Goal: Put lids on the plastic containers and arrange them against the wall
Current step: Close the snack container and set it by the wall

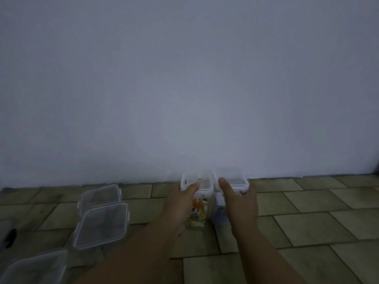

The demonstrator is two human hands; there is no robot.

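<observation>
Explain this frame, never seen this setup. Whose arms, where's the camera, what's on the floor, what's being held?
There is no machine here. A person is doing the task with bare hands, and the single picture comes from a wide-angle camera worn on their head, looking forward and down. That is why both forearms reach in from the bottom edge.

The surface is a tiled floor that meets a plain wall. Two small plastic tubs with white-rimmed lids stand side by side near the foot of the wall. The left hand grips the left container, which has a colourful label. The right hand grips the right container. Each thumb lies over its lid. The picture does not show whether the tubs touch the wall.

More clear containers lie on the floor to the left, untouched.
</observation>
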